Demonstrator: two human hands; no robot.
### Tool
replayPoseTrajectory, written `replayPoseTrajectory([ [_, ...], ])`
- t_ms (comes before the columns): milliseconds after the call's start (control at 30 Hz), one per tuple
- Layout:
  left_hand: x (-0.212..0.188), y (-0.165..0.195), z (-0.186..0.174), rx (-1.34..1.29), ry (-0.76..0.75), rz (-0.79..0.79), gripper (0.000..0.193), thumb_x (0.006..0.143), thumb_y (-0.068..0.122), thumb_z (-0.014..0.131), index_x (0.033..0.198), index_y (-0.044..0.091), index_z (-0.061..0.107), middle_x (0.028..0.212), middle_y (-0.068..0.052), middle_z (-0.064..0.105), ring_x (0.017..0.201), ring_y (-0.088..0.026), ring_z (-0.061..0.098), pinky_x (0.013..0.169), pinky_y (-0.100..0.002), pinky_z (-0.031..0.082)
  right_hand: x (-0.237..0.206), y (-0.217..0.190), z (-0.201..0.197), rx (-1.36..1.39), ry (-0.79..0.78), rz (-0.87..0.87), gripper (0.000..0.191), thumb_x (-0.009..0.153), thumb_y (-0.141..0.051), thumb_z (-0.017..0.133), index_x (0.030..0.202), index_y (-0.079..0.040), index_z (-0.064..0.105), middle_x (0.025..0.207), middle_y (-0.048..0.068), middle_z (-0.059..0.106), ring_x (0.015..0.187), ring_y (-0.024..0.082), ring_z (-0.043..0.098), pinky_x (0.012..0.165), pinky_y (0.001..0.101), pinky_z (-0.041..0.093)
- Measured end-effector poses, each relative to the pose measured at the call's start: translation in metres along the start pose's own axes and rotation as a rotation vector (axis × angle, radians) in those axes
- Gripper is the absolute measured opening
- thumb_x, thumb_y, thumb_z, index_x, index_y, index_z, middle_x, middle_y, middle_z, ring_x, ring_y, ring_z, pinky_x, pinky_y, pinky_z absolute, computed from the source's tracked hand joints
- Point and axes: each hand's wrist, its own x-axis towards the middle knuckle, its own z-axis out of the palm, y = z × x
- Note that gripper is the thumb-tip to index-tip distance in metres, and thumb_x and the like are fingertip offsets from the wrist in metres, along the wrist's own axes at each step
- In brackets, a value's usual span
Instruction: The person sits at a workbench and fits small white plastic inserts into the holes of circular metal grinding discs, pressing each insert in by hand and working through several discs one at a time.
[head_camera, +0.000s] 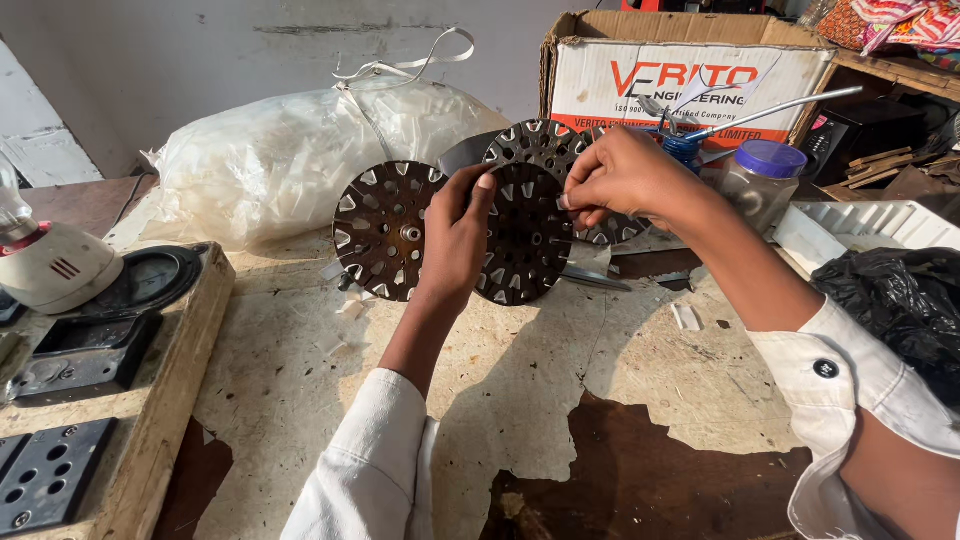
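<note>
The left hand (455, 235) grips the middle slotted metal disc (527, 240), held upright above the surface (520, 370), fingers closed on its rim. The right hand (625, 175) pinches a small pale strip (563, 202) at a slot on the disc's right edge. Most slots on this disc look unfilled, so the insertion seems early. A second disc (385, 230) stands just left, a third (535, 143) behind. Pale scraps (685, 317) lie to the right.

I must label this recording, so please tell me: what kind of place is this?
Probably a small electrical repair or assembly workshop: slotted round metal discs on a worn workbench, a board with sockets, and a cardboard box.
</note>
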Motion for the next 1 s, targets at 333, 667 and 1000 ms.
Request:
replayPoseTrajectory([
  [333,-0.036,-0.014,0.023,-0.110,0.427,-0.007,0.029,0.104,0.020,0.053,0.114,-0.005,0.065,0.092,-0.007,0.069,0.085,-0.012,0.058,0.080,-0.029,0.050,0.008,-0.001,0.016,0.215,-0.026,-0.073,0.017,0.090,-0.011,0.073,0.090,0.006,0.073,0.081,0.013,0.076,0.071,0.018,0.076,0.063,0.0274,0.062],
  [667,-0.005,-0.014,0.001,-0.218,0.023,-0.162,0.045,0.102,0.036,0.050,0.124,-0.002,0.059,0.113,-0.006,0.065,0.105,-0.012,0.055,0.096,-0.027,0.042,-0.003,-0.016,0.033,0.318,0.089,-0.100,0.016,0.090,-0.011,0.072,0.092,0.005,0.072,0.081,0.012,0.076,0.071,0.020,0.077,0.062,0.0293,0.062],
  [1000,0.002,-0.005,-0.004,-0.279,-0.099,-0.426,0.054,0.099,0.041,0.052,0.137,0.003,0.057,0.130,-0.004,0.063,0.122,-0.013,0.054,0.108,-0.031,0.036,0.000,-0.001,0.025,0.308,0.106,-0.107,0.015,0.089,-0.012,0.073,0.092,0.002,0.071,0.081,0.011,0.075,0.070,0.017,0.075,0.061,0.0279,0.059],
])
